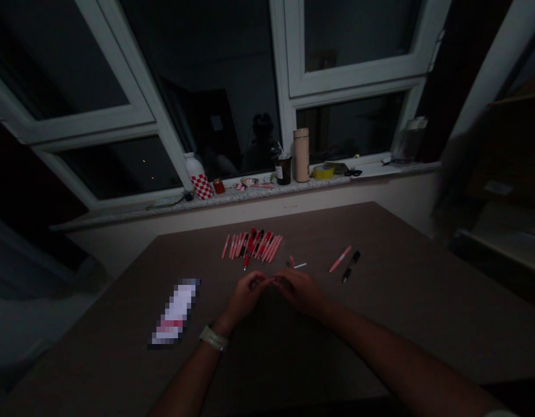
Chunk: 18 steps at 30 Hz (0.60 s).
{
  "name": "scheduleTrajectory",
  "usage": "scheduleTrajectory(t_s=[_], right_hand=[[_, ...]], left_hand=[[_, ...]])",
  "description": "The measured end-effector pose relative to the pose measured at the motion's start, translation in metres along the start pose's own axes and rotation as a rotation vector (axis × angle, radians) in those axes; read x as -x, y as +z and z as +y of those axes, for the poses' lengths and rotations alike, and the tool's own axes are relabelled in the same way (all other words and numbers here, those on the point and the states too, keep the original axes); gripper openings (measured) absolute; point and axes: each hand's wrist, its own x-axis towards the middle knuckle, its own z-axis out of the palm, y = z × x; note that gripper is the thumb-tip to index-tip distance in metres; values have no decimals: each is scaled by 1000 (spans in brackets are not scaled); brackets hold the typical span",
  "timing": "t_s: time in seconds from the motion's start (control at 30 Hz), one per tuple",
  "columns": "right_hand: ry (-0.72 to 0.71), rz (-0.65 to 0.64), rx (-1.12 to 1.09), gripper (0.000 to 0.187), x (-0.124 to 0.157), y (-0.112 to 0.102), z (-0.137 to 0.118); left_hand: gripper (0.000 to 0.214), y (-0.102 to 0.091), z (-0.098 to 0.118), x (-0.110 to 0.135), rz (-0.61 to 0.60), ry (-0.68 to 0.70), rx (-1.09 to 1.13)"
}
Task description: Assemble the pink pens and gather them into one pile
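Note:
My left hand [250, 291] and my right hand [302, 289] meet over the middle of the table, fingers pinched together at the tips. Whatever they hold between them is small, dark and mostly hidden. Just beyond my right hand lie a short pink pen part [292, 262] and a thin white stick [300, 266], perhaps a refill. Past my left hand, a row of pink, red and black pens [252, 246] lies side by side. Off to the right, a pink pen [340, 259] rests beside a black pen [350, 267].
A blurred phone-like object [175, 313] lies at left on the brown table [406, 324]. Along the windowsill stand a red-checked bottle [201, 182], a small red jar [218, 186], a dark drink cup [283, 169], a beige flask [301, 155] and yellow tape [323, 172].

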Motion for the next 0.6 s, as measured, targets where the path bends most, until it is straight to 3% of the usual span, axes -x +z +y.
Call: scheduleTrajectory(t_s=[0.43, 0.6], right_hand=[[-59, 1, -75, 18, 0, 0, 1], [-5, 54, -58, 16, -1, -4, -4]], left_hand=[[30, 0, -1, 0, -55, -24, 31], [33, -4, -6, -3, 128, -10, -108]])
